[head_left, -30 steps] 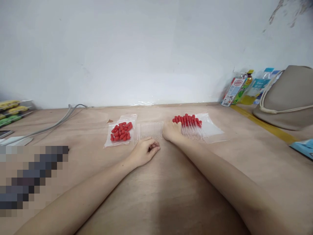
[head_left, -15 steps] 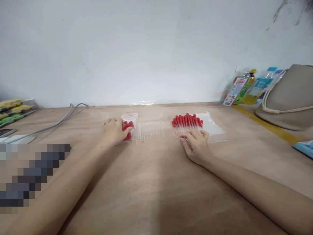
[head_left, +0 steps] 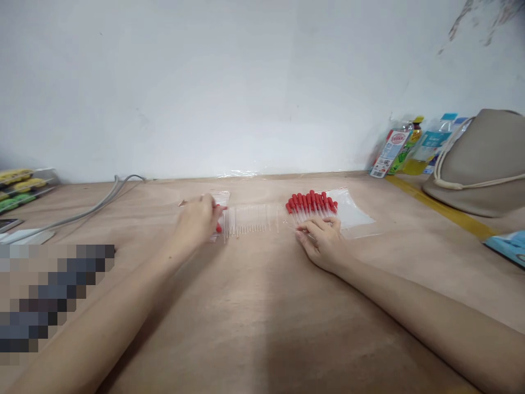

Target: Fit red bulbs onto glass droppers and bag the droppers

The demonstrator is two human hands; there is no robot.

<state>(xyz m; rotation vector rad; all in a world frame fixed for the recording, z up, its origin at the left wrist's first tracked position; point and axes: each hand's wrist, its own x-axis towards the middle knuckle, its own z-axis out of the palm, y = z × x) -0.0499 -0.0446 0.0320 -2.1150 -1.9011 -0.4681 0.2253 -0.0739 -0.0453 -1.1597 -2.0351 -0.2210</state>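
Over a small clear bag (head_left: 222, 196), my left hand (head_left: 196, 220) is closed, with a red rubber bulb (head_left: 222, 208) at its fingertips. More red bulbs (head_left: 219, 226) lie beneath it, mostly hidden by the hand. Between my hands, several clear glass tubes (head_left: 252, 219) lie side by side in a row. My right hand (head_left: 322, 243) rests on the table, its fingers pinching a thin glass tube (head_left: 290, 225) that points left. Just beyond it, red-capped droppers (head_left: 311, 201) fan out, their lower ends partly behind the hand, on a white plastic bag (head_left: 356, 209).
Bottles (head_left: 435, 145), a carton (head_left: 389, 153) and a grey-brown bag (head_left: 478, 164) stand at the right by the wall. Yellow tape (head_left: 443, 208) crosses the table there. A grey cable (head_left: 98, 205), a phone (head_left: 10, 225) and yellow and green packs (head_left: 24, 186) lie at the left.
My left hand has lifted slightly and drawn its fingers together, with a red bulb now at the fingertips. My right hand keeps its pinch on the tube. The view has shifted slightly.
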